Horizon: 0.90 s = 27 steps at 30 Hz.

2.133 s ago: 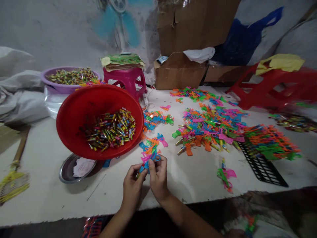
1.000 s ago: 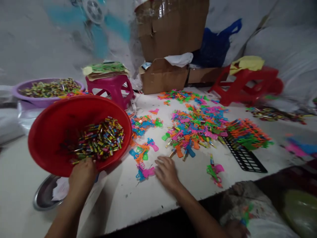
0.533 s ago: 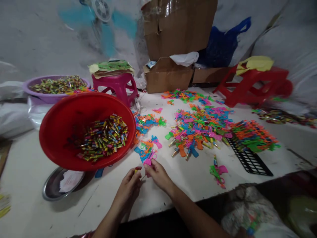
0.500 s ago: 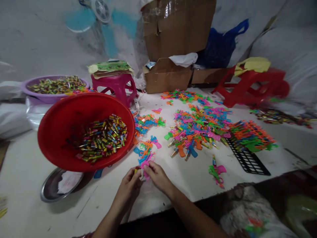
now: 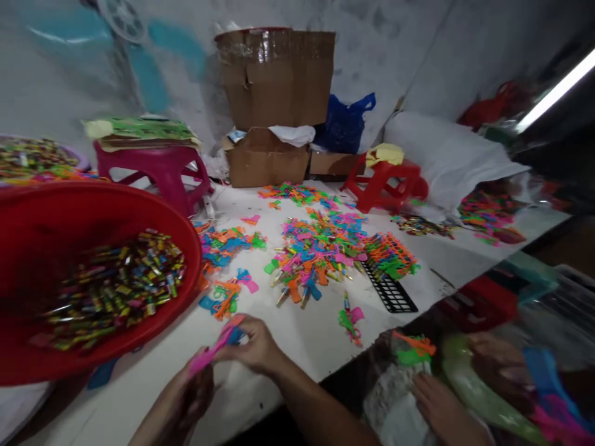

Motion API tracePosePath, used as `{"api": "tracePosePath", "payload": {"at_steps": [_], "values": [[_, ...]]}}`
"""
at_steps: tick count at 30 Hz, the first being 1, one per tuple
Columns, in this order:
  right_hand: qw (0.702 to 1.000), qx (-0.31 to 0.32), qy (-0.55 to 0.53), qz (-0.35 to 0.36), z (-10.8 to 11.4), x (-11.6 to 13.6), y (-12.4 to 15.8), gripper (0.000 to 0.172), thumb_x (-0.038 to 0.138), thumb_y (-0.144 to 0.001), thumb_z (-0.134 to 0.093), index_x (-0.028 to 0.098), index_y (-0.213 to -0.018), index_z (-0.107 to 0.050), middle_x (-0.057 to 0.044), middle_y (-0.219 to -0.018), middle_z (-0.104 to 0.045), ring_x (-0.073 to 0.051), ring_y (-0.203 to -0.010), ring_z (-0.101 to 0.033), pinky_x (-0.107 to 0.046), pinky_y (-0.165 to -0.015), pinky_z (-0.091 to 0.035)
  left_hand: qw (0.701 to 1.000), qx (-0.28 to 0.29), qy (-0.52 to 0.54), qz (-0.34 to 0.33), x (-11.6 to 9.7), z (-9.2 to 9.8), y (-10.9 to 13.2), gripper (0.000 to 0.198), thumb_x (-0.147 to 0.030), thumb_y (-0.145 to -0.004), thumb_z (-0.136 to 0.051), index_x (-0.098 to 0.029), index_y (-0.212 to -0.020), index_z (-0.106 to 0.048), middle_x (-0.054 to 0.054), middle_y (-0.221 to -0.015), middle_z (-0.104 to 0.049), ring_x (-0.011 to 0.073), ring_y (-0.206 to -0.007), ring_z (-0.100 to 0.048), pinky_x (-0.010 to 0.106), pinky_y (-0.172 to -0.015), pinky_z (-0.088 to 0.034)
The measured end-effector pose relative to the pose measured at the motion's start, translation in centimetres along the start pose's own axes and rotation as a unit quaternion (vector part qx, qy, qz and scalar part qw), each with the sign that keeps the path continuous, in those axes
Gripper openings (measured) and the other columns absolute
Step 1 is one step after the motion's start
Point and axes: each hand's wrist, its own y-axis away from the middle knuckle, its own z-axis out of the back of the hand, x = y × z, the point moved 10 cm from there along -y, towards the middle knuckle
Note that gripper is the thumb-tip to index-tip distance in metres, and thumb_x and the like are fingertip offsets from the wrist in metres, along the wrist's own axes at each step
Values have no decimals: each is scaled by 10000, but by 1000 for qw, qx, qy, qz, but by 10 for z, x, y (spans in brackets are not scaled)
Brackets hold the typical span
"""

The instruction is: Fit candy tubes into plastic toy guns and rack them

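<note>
Near the table's front edge, my left hand (image 5: 193,390) is closed on one end of a pink plastic toy gun (image 5: 204,358). My right hand (image 5: 255,347) pinches its other end, where blue and orange plastic shows between the fingers; whether these are separate pieces is too blurred to tell. Just beyond my hands lies a small group of orange, blue and green toy guns (image 5: 227,294). To my left stands a tilted red basin (image 5: 183,217) with many small wrapped tubes (image 5: 125,279) in it. A large heap of coloured toy guns (image 5: 320,248) spreads across the middle of the table.
A black plastic grid (image 5: 393,294) lies by stacked toy guns (image 5: 388,254). Magenta (image 5: 158,167) and red (image 5: 381,186) stools and cardboard boxes (image 5: 269,161) stand behind. At lower right, another person's hand (image 5: 437,396) is by a bag with toy guns.
The view has swung right, bringing another person's hands into sight. My hands have drawn slightly apart along the pink toy gun, which is now held slanting between them.
</note>
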Motion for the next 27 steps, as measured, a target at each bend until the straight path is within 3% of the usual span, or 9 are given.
{"api": "tracePosePath", "payload": {"at_steps": [2, 4, 8, 13, 18, 22, 27], "values": [[996, -65, -7, -58, 10, -14, 1, 309, 455, -685, -610, 160, -602, -573, 29, -553, -511, -94, -523, -477, -215, -529, -404, 993, -59, -50, -92, -18, 11, 0, 319, -493, -654, -580, -187, -712, -512, -99, -431, -310, 33, -349, -218, 148, -345, -153], [992, -60, -28, -105, 5, -25, 3, 319, 458, -723, -569, 156, -624, -541, 48, -500, -464, -77, -443, -431, -199, -442, -359, 980, -91, -109, -137, -28, 16, 2, 328, -497, -668, -570, -182, -731, -499, -96, -459, -338, 39, -373, -270, 147, -360, -173], [987, -83, -59, -126, -4, -29, 4, 290, 436, -707, -596, 165, -719, -494, 65, -528, -443, -61, -408, -398, -184, -390, -335, 965, -68, -155, -199, -42, 4, 8, 336, -493, -682, -557, -176, -768, -487, -62, -562, -464, 44, -402, -354, 159, -368, -233], [980, -152, -80, -101, -1, -24, 6, 269, 437, -755, -544, 181, -761, -461, 55, -598, -451, -62, -451, -410, -182, -414, -364, 972, -51, -140, -182, -43, -5, 13, 414, -495, -693, -545, -164, -937, -504, -3, -737, -525, 49, -436, -410, 164, -346, -252], [983, -134, -75, -98, -9, -26, 7, 268, 425, -759, -549, 167, -757, -480, 41, -610, -466, -75, -515, -428, -198, -494, -394, 972, -36, -146, -182, -42, -5, 12, 380, -478, -713, -537, -143, -892, -539, -10, -672, -517, 57, -441, -409, 171, -365, -292], [982, -141, -67, -106, -9, -30, 11, 278, 439, -766, -533, 177, -719, -453, 59, -568, -426, -64, -465, -379, -185, -435, -345, 960, -76, -182, -199, -46, 2, 11, 352, -438, -679, -596, -155, -884, -564, -56, -500, -463, 72, -421, -401, 170, -379, -284], [986, -146, -16, -83, -9, -27, 15, 270, 429, -776, -524, 184, -700, -441, 76, -504, -390, -67, -437, -372, -190, -428, -333, 935, -138, -216, -245, -55, 7, 19, 284, -429, -638, -633, -165, -739, -604, -18, -564, -546, 97, -477, -463, 189, -418, -337]]}}
